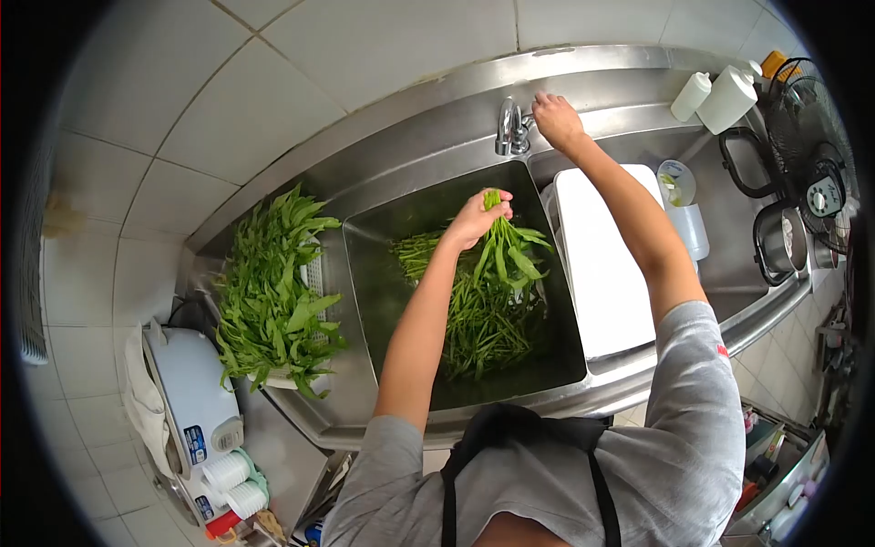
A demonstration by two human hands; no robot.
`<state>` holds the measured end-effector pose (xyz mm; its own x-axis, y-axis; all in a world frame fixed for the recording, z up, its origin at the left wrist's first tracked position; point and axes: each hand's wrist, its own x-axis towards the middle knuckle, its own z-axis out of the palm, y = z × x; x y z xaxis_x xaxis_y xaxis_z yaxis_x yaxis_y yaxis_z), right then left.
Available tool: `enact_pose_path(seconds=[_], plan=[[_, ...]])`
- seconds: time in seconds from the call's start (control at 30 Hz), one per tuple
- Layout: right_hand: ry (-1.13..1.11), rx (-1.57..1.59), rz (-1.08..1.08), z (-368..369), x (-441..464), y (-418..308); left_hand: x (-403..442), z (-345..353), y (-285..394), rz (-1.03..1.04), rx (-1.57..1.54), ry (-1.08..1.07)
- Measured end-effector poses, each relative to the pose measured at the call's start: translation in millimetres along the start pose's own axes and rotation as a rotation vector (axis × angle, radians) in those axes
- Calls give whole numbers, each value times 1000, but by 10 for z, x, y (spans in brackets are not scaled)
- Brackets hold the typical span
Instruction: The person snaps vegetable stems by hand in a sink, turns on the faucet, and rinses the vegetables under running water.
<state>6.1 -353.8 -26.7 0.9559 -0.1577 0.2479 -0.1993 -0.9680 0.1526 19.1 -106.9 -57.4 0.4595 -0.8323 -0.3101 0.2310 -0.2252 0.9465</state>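
Observation:
My left hand (480, 221) is closed around the stems of a bunch of leafy greens (512, 251), whose leaves hang down over the sink basin (570, 360). Below it, more long-stemmed greens (488, 319) lie in the basin, which looks filled with water. My right hand (558, 120) is up at the back of the sink, its fingers curled at the handle of the chrome faucet (506, 128). No stream from the spout can be made out.
A heap of leafy greens (278, 292) sits on a white basket (314, 273) at the left. To the right are a white board (606, 264), a plastic container (676, 182), white bottles (726, 98), a pot (782, 239) and a fan (825, 196). A grey-blue appliance (193, 383) stands lower left.

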Motion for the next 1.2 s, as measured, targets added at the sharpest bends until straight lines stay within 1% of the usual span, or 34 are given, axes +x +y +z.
enact_pose_path(seconds=[0.07,0.1,0.13,0.17,0.2,0.23,0.27,0.3,0.33,0.37,0.4,0.43,0.47,0.53,0.57,0.6,0.63,0.67,0.7,0.77,0.8,0.83,0.87,0.93,0.97,1.03,1.07,1.1,1.13,1.17,1.2], plan=[[-388,-39,134,-156,-36,-97,95,27,74,-24,-17,-13],[-401,-59,111,-211,-112,-142,144,27,44,3,-23,-1],[-233,36,202,-188,-187,-242,184,30,-1,-12,-44,28],[-250,212,270,-179,-256,-336,209,47,-54,-26,-68,57],[-203,404,327,-180,-347,-511,218,73,-128,-43,-91,87],[-175,597,362,-189,-451,-699,213,112,-216,-77,-30,133],[-321,718,441,-93,-467,-883,164,156,-312,-138,89,184],[-434,841,495,-186,-543,-1043,109,191,-454,-134,150,195],[-518,840,532,-10,-580,-1231,50,213,-636,-130,213,207],[-544,869,469,131,-641,-1368,-6,223,-881,-39,297,219],[-552,955,474,142,-676,-1460,-60,233,-1112,54,381,230],[-679,1072,477,68,-650,-1458,-142,267,-1216,-10,230,232],[-807,1186,477,-7,-616,-1441,-189,255,-1296,-72,220,217],[-865,964,388,-55,-537,-1455,-258,262,-1306,-191,196,188],[-889,849,342,-89,-487,-1439,-254,259,-1291,-184,302,207],[-865,744,132,73,-440,-1435,-245,251,-1256,-158,307,219],[-835,633,-74,399,-407,-1445,-231,241,-1211,-132,312,231],[-811,557,-148,424,-430,-1401,-194,233,-1169,-104,317,243],[-783,481,-220,442,-453,-1357,-121,211,-1194,-105,329,323],[-749,415,-108,-6,-727,-1300,-123,301,-870,-87,264,512],[-833,661,290,-136,-855,-1331,-122,348,-707,-77,228,605],[-885,612,120,-73,-1009,-1365,-82,344,-643,-73,213,591],[-913,653,-37,0,-1103,-1419,-56,394,-605,-90,254,667],[-480,758,74,600,-1324,-1642,57,514,-558,-118,341,817],[-475,843,214,607,-1382,-1669,303,368,-948,-259,289,758],[-459,1017,494,635,-1448,-1737,373,410,-879,-309,109,584],[-373,1074,487,658,-1445,-1745,354,392,-868,-348,136,444],[-289,1130,478,727,-1451,-1743,163,466,-521,-379,166,301],[-205,1183,468,810,-1454,-1733,103,541,-400,-309,430,358],[-283,1483,416,925,-1426,-1677,91,493,-384,-269,748,333],[-428,1694,490,322,-1421,-1532,74,359,-312,-247,706,177]])
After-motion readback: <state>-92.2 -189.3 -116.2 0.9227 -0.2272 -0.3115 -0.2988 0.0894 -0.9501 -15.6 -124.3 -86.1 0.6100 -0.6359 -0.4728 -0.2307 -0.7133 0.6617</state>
